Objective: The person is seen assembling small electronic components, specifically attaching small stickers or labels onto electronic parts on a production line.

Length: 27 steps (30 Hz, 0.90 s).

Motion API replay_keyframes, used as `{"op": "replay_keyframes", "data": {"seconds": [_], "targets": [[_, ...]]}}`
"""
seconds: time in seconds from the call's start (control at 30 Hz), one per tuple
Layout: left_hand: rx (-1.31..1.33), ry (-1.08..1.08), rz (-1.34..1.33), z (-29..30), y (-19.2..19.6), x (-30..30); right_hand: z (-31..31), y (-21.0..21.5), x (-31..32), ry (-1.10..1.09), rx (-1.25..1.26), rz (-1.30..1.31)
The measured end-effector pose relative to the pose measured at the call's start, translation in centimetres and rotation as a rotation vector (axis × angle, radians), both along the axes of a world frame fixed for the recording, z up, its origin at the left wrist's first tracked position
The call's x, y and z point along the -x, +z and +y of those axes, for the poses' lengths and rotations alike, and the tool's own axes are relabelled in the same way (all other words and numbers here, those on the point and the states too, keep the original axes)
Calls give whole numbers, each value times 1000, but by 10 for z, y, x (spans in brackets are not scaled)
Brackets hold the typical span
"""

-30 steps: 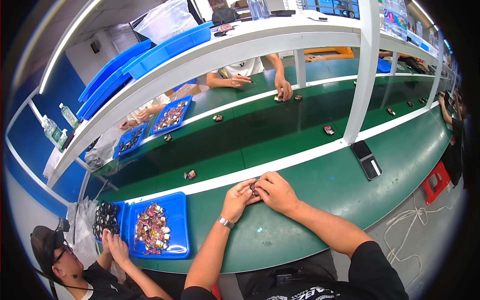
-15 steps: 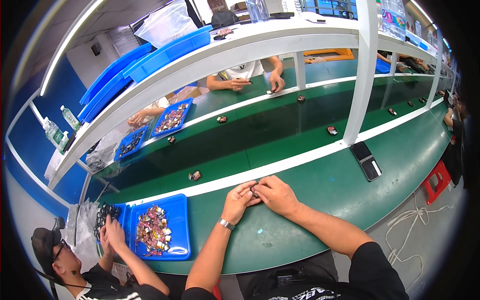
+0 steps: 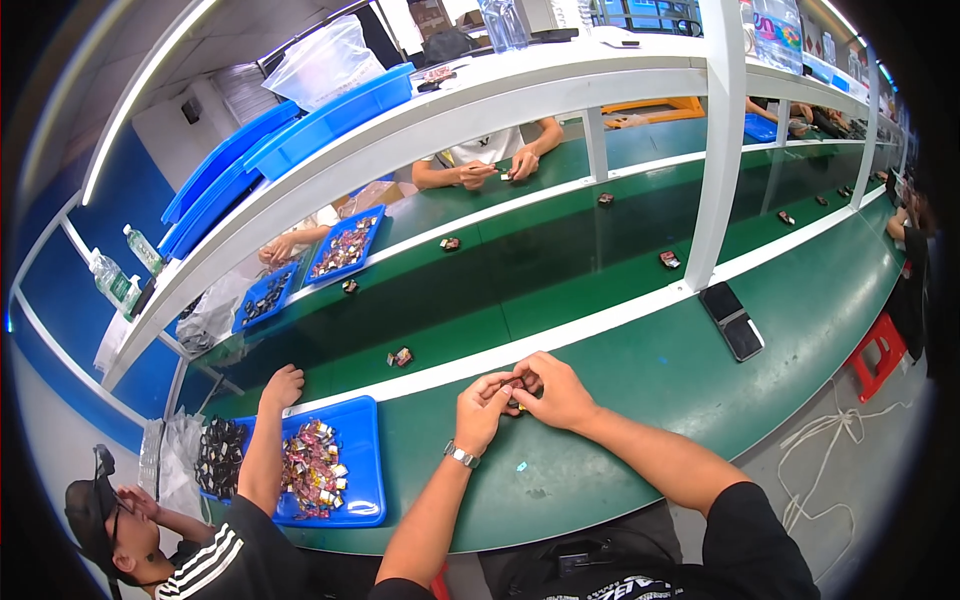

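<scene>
Over the green worktop, my left hand [image 3: 481, 411] and my right hand [image 3: 556, 393] meet with fingertips pinched together. Between them is a small dark reddish part [image 3: 516, 404] with a bit of yellow showing. Fingers cover most of it, so its exact kind is unclear. To the left of my hands stands a blue tray [image 3: 372, 470] heaped with small red, white and yellow parts [image 3: 314, 466]. Across the white rail, a pair of similar small pieces [image 3: 400, 357] lies on the green belt.
At left, a co-worker's arm [image 3: 263, 440] reaches over the tray to the belt, beside black parts [image 3: 220, 455]. A dark folded device [image 3: 732, 322] lies right of my hands. A white post [image 3: 716, 170] and shelf rise ahead. Others sit across the belt.
The co-worker at left has stretched an arm out to the belt, away from the black parts. Pieces on the belt have shifted slightly right. My hands have barely moved, still pinching the small part.
</scene>
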<state>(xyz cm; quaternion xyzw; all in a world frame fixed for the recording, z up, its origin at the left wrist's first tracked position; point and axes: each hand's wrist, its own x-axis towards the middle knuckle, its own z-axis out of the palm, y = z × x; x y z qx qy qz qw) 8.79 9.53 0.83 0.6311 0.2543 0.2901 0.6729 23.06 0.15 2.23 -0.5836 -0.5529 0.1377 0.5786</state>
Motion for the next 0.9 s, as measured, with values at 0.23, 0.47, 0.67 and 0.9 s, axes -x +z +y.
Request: {"op": "replay_keyframes", "data": {"seconds": [0.23,0.47,0.67,0.9], "targets": [[-49,-9,-27,2,-6,0,1,2,0,40,91,187],[-52,-65,-62,1,-1,0,-1,4,3,22,49,193],[-47,-86,-57,5,-6,1,-2,6,2,25,55,181],[-84,88,-163,2,-5,-4,10,-5,-9,-86,97,257]]}}
